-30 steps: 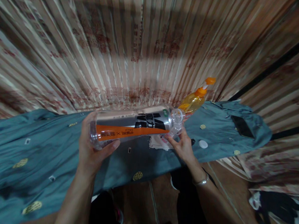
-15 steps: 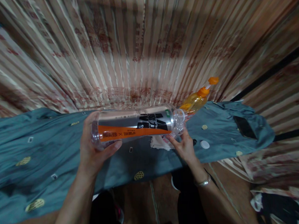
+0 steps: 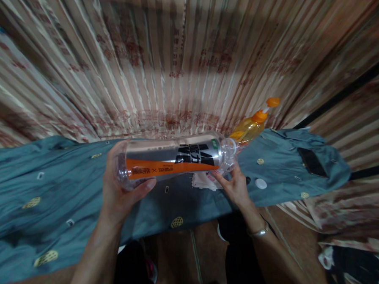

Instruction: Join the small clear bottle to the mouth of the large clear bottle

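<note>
Head view. Clear plastic bottle [image 3: 174, 155] with a silver-and-orange label was held sideways over the desk [image 3: 151, 211], neck to the right. Left hand [image 3: 117, 192] was wrapped about the base, thumb on the near side; right hand [image 3: 236, 186] grasped the neck end. Could not tell whether a cap was on.

Judgement: the thin wall seemed likely to dent, so a light, even grip suited it, both ends kept level and any turning done slowly.

Around: an orange-topped pump bottle [image 3: 247, 129] stood just beyond the neck, leaning right in view; contact unclear. It looked the chief obstacle to a swing far or right. White crumpled cloth [image 3: 202, 181] lay beneath the neck end, a white disc [image 3: 260, 183] right of the right hand, a dark slab [image 3: 311, 162] farther right. Curtain [image 3: 160, 75] hung along the far side.
</note>
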A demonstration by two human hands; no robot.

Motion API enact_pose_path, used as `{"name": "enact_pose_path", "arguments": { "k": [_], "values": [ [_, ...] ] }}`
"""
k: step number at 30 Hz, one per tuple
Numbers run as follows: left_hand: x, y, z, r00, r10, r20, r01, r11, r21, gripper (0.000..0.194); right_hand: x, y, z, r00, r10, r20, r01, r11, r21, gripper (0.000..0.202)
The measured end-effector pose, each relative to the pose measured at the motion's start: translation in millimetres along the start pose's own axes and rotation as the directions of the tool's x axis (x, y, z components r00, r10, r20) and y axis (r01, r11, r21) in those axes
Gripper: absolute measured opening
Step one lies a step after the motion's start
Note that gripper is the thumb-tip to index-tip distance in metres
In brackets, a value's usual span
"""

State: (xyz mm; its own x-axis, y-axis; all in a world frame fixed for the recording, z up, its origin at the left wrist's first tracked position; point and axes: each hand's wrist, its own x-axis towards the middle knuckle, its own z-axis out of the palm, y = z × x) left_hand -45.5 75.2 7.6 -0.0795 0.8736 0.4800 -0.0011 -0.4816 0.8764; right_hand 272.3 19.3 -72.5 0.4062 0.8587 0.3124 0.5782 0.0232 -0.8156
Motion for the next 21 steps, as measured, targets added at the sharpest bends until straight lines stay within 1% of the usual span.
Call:
{"name": "enact_pose_path", "arguments": {
  "k": [5,7,14,21],
  "values": [
    [-2.0,0.5,-1.0,1.000,-0.010,0.011,0.010,1.000,0.006,0.092,-0.2,-1.7,-1.4,1.000,-0.021,-0.007,0.021,1.000,-0.021,0.061],
    [-2.2,0.1,-1.8,1.000,0.006,0.017,-0.006,1.000,0.021,0.092,-0.3,-2.5,-2.0,0.999,-0.034,-0.009,0.034,0.999,-0.026,0.060],
    [-1.1,1.9,3.0,0.984,0.177,0.017,-0.178,0.983,0.054,0.084,-0.8,-1.8,-2.8,0.999,-0.032,0.005,0.033,0.999,-0.024,0.062],
    [-0.2,4.4,6.4,0.962,0.271,0.034,-0.273,0.958,0.084,0.078,-1.2,-1.1,-2.3,0.999,-0.035,0.001,0.035,0.999,-0.034,0.073]
  ]
}}
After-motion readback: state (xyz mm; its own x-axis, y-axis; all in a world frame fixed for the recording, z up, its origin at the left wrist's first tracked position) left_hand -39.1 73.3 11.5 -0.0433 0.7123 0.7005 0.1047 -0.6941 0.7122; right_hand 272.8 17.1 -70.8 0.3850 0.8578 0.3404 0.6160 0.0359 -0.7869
